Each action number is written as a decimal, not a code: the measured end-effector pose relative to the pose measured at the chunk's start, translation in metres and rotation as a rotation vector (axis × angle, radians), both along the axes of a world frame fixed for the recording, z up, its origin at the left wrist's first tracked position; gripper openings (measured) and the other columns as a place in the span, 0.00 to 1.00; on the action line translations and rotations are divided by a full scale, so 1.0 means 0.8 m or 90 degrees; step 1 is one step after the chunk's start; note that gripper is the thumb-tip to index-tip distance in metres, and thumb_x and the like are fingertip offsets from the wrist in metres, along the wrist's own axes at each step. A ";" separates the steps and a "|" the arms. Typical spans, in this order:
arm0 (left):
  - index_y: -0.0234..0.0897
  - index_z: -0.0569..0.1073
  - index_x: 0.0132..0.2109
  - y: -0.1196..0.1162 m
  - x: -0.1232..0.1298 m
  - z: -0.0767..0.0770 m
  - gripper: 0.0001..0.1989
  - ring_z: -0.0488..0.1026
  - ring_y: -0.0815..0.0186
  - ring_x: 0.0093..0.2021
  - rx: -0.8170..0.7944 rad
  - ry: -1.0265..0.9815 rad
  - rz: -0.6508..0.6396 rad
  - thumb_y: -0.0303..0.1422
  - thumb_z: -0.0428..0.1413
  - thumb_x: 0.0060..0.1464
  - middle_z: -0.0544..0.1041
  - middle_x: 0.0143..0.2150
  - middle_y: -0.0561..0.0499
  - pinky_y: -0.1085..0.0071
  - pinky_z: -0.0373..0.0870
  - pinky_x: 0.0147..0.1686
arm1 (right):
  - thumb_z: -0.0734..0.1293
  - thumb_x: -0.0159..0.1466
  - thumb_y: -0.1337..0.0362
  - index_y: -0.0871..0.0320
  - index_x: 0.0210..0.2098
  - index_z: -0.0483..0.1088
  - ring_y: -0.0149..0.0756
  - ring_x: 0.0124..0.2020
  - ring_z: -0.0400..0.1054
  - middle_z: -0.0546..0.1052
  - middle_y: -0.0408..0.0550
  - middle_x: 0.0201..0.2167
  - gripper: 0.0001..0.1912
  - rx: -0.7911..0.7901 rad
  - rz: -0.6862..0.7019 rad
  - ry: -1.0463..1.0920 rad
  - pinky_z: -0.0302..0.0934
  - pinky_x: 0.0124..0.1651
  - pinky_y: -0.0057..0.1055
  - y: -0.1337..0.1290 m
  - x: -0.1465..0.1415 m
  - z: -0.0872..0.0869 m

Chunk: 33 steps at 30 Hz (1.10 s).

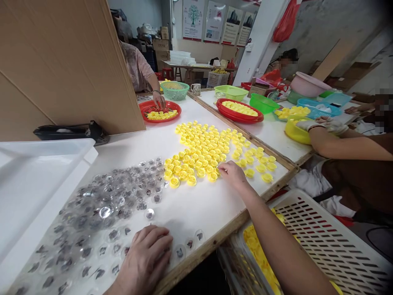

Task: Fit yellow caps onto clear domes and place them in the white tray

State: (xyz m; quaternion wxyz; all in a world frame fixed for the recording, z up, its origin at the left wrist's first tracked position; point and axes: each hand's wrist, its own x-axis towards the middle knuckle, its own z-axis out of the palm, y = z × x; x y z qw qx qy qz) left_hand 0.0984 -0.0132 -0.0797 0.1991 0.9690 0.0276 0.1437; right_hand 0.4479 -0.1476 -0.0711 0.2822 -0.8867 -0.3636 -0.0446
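Note:
Many small yellow cup-like pieces (202,151) stand grouped on the white tabletop (196,209). At their near right edge is my right hand (231,174), its thumb and fingertips pinched together against a yellow piece. My left hand (147,256) rests palm down near the table's front edge, fingers bent and close together; anything beneath them is hidden. Clear round discs with dark prints (113,196) lie spread to the left, and a few more (179,251) lie just right of my left hand.
A white tray (49,164) and a cardboard sheet (70,69) stand left. A person's hand (159,99) reaches into a red tray (159,119). Wooden strips (202,256) edge the table. A white basket (331,241) is below right. Another person's gloved hands (325,124) touch a yellow bowl (296,133).

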 end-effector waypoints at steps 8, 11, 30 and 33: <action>0.39 0.71 0.44 0.002 0.001 -0.001 0.09 0.68 0.58 0.46 -0.014 0.004 0.010 0.27 0.50 0.57 0.74 0.44 0.45 0.61 0.68 0.44 | 0.67 0.52 0.74 0.57 0.41 0.72 0.34 0.35 0.69 0.74 0.45 0.41 0.17 -0.075 0.061 0.056 0.62 0.38 0.27 0.000 0.007 -0.004; 0.39 0.72 0.43 0.002 0.003 0.003 0.09 0.69 0.59 0.45 -0.015 -0.002 0.015 0.27 0.49 0.58 0.75 0.44 0.45 0.62 0.69 0.43 | 0.67 0.53 0.73 0.59 0.39 0.71 0.33 0.33 0.68 0.74 0.44 0.36 0.13 -0.097 0.056 0.048 0.62 0.38 0.30 0.001 0.010 -0.006; 0.42 0.74 0.42 0.009 0.002 -0.012 0.08 0.72 0.60 0.43 0.012 -0.089 0.011 0.32 0.52 0.56 0.77 0.41 0.48 0.67 0.72 0.39 | 0.68 0.52 0.73 0.54 0.42 0.73 0.34 0.37 0.70 0.75 0.44 0.37 0.18 -0.082 0.219 0.006 0.62 0.41 0.25 0.021 -0.096 -0.004; 0.44 0.75 0.42 0.013 0.001 -0.019 0.09 0.73 0.59 0.43 0.020 -0.114 0.023 0.36 0.52 0.56 0.78 0.41 0.48 0.67 0.72 0.38 | 0.72 0.54 0.64 0.50 0.44 0.72 0.32 0.38 0.70 0.75 0.41 0.39 0.17 -0.061 0.204 -0.010 0.63 0.40 0.23 0.007 -0.091 0.004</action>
